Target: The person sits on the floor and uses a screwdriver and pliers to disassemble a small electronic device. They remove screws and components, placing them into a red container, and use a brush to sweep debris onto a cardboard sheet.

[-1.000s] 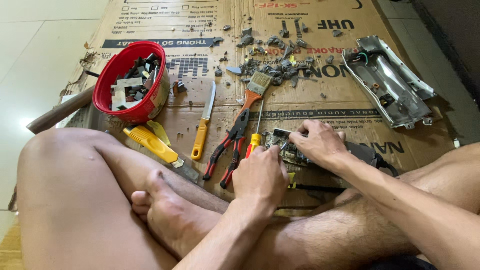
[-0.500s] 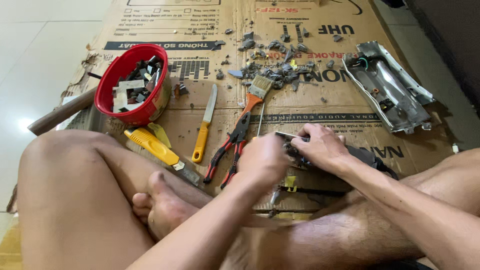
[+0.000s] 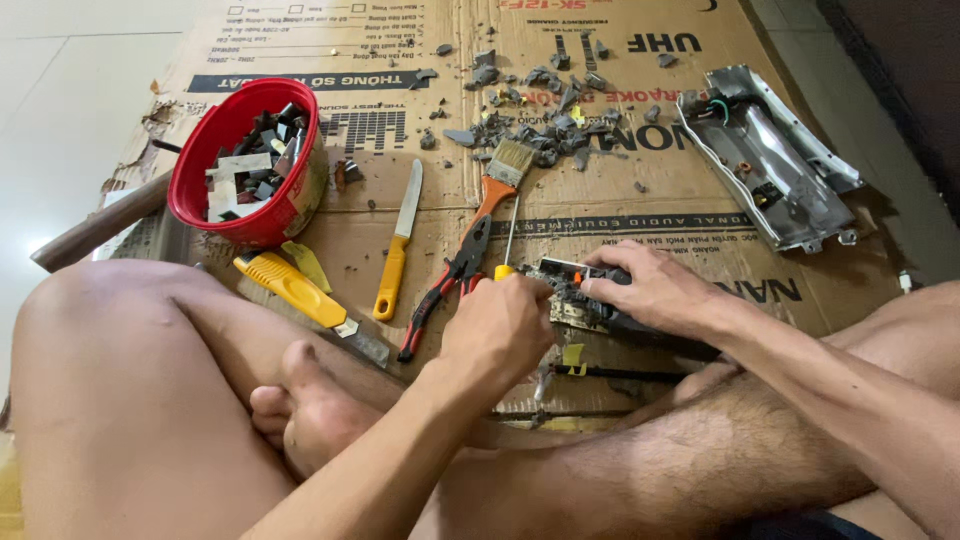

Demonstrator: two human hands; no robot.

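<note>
Cardboard sheet (image 3: 700, 230) over pale tile floor (image 3: 70, 90), left hand (image 3: 500, 325) grip clamped on screwdriver (image 3: 510, 240), right hand (image 3: 650, 285) pressing dark device (image 3: 575, 295)

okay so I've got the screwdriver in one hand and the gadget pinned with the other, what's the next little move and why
Probably bring the left hand and its screwdriver tip down to the gadget: the shaft now points away from it, while the right hand already pins it to the cardboard.

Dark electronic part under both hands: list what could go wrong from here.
The left hand works tight beside the right hand pinning the dark electronic part; a slip could jab those fingers. Grey broken fragments scattered on the flattened brown cardboard sheet could cut bare legs. The yellow-handled knife lies close by.
</note>
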